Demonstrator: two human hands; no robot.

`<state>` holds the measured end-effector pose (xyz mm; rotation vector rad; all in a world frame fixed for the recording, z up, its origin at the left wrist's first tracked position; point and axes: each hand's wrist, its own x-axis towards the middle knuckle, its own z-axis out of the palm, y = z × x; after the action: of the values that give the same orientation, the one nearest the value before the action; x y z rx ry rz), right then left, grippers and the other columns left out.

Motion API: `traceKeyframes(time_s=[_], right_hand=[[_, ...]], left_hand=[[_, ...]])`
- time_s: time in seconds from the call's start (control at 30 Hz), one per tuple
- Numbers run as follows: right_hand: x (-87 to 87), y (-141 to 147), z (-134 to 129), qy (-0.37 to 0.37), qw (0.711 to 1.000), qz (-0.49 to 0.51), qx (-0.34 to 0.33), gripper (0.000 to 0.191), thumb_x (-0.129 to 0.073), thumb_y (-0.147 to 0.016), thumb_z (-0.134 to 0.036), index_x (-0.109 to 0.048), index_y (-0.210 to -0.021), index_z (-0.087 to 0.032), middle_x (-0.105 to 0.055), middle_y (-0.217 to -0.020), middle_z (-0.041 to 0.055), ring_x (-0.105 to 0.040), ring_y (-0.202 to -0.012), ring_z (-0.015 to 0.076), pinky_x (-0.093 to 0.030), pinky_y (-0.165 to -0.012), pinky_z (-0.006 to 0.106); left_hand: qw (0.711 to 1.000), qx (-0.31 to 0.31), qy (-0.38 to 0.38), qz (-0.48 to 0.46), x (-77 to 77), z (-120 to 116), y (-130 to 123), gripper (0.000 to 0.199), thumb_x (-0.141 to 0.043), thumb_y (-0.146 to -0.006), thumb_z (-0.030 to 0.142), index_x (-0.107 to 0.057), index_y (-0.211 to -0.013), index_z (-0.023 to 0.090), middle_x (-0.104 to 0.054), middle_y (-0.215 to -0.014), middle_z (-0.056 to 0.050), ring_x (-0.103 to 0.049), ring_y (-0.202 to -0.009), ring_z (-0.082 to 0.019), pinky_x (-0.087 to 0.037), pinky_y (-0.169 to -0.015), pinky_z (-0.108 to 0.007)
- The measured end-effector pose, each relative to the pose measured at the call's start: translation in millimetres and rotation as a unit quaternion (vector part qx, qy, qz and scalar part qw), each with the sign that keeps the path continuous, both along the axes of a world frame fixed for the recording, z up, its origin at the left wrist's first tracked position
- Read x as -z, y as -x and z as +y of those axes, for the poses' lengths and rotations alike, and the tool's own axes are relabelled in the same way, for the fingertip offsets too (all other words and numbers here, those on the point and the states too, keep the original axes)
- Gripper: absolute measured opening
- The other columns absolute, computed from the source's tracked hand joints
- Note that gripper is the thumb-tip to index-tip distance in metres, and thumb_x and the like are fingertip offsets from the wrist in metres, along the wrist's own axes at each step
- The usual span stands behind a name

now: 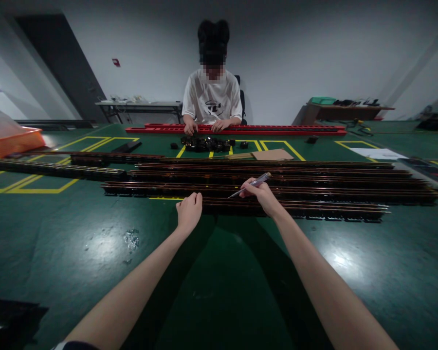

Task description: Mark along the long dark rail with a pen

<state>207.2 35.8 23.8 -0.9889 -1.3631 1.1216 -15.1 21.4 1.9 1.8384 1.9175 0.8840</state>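
My right hand [260, 194] is closed round a slim screwdriver [253, 183] with a clear handle, held at a slant. Its thin shaft points down to the left, over the long dark rails. My left hand [190, 213] is closed at the left end of the nearest dark rail [295, 210], which carries thin copper-coloured lines along its length. The fingertips are hidden behind the knuckles. Several similar rails [350, 187] lie side by side just beyond, across the green table [95, 272].
A person in a white shirt [212, 97] sits opposite, hands at a long red rail [288, 130]. Small black parts [208, 144] lie in a heap before them. Cardboard [273, 154], white paper [377, 153], an orange bin [14, 141] and more dark rails [58, 168] surround the work.
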Motion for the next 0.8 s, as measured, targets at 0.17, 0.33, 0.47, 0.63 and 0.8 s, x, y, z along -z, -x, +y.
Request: traceKeyframes(time_s=[0.17, 0.33, 0.47, 0.63, 0.8], right_hand=[[-1.1, 0, -2, 0.003, 1.000, 0.002, -0.004, 0.035, -0.074, -0.065, -0.051, -0.060, -0.067, -0.019, -0.065, -0.059, 0.0017, -0.062, -0.060, 0.0165, -0.049, -0.066, 0.032], [-2.9, -1, -3, 0.002, 1.000, -0.004, -0.007, 0.034, -0.074, -0.066, -0.050, -0.061, -0.068, -0.018, -0.067, -0.062, 0.0025, -0.063, -0.062, 0.0169, -0.050, -0.066, 0.032], [-1.1, 0, -2, 0.003, 1.000, -0.006, 0.006, 0.035, -0.073, -0.066, -0.051, -0.061, -0.068, -0.018, -0.066, -0.060, 0.0026, -0.063, -0.060, 0.0171, -0.049, -0.064, 0.031], [-0.2, 0, -2, -0.004, 1.000, -0.011, 0.012, 0.034, -0.072, -0.067, -0.051, -0.061, -0.068, -0.019, -0.066, -0.060, 0.0022, -0.063, -0.060, 0.0172, -0.048, -0.063, 0.031], [-0.9, 0, -2, -0.004, 1.000, -0.016, 0.005, 0.035, -0.073, -0.067, -0.051, -0.060, -0.068, -0.019, -0.066, -0.061, 0.0019, -0.063, -0.061, 0.0172, -0.048, -0.064, 0.031]], left_hand=[[0.998, -0.022, -0.031, 0.041, -0.2, -2, -2, 0.028, -0.031, -0.096, 0.029, -0.054, -0.082, 0.019, -0.066, -0.092, -0.009, -0.060, -0.092, -0.025, -0.041, -0.088, -0.043], [0.976, 0.017, -0.175, 0.127, -0.8, -10, -8, 0.023, -0.040, -0.093, 0.025, -0.062, -0.096, 0.018, -0.064, -0.106, -0.011, -0.054, -0.105, -0.027, -0.040, -0.090, -0.041], [0.941, 0.165, -0.231, 0.185, 2.5, -15, -12, 0.027, -0.043, -0.093, 0.025, -0.062, -0.110, 0.017, -0.064, -0.113, -0.010, -0.053, -0.113, -0.025, -0.034, -0.101, -0.041], [0.931, 0.216, -0.205, 0.210, 9.6, -11, -12, 0.035, -0.040, -0.095, 0.028, -0.056, -0.122, 0.013, -0.063, -0.121, -0.012, -0.055, -0.115, -0.023, -0.031, -0.105, -0.042], [0.935, 0.209, -0.182, 0.222, 9.9, -10, -13, 0.033, -0.043, -0.094, 0.031, -0.057, -0.119, 0.014, -0.063, -0.121, -0.012, -0.054, -0.115, -0.024, -0.032, -0.104, -0.043]])
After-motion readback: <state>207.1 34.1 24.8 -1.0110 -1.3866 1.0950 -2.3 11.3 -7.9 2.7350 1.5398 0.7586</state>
